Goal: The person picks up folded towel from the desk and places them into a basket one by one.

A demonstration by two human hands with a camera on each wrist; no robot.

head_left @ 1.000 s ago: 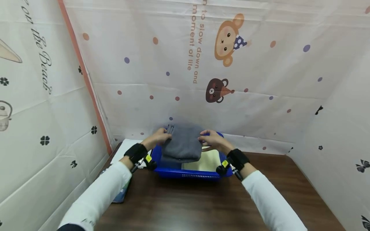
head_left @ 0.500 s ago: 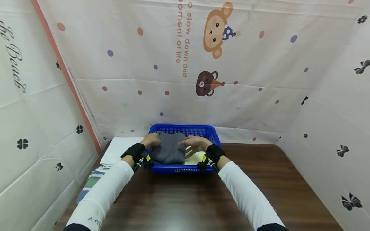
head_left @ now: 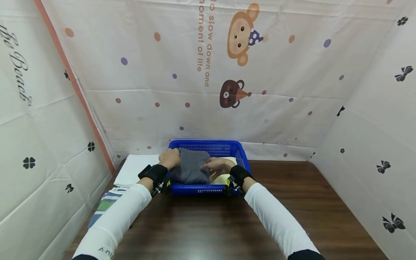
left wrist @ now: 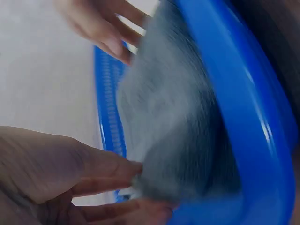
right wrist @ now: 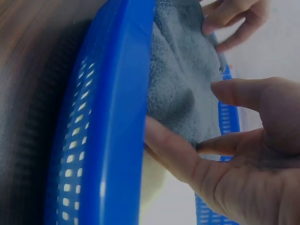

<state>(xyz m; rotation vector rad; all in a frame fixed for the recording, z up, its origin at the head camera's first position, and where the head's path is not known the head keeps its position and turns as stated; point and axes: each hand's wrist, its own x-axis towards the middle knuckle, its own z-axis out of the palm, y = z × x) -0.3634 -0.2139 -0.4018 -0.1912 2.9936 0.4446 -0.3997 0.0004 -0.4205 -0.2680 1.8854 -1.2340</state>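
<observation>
A folded grey towel (head_left: 193,168) lies in the left part of a blue plastic basket (head_left: 208,188), seen in the head view. My left hand (head_left: 169,159) pinches the towel's left edge; in the left wrist view the thumb lies against the cloth with fingers below. At the opposite edge, my right hand (head_left: 219,165) touches the towel, its thumb and fingers spread apart in the right wrist view (right wrist: 262,140). Beneath and to the right of the grey towel, a pale yellow cloth (head_left: 223,179) shows partly in the basket.
Left of the basket lies a folded white cloth (head_left: 134,169). A striped blue, green and white cloth (head_left: 105,205) sits nearer, partly behind the left sleeve. The dark wooden table (head_left: 201,227) backs onto a printed fabric wall (head_left: 156,126).
Held over the basket a second ago, the grey towel has come down inside it, at the left. Both hands lowered with it; over the last half second they shifted only slightly.
</observation>
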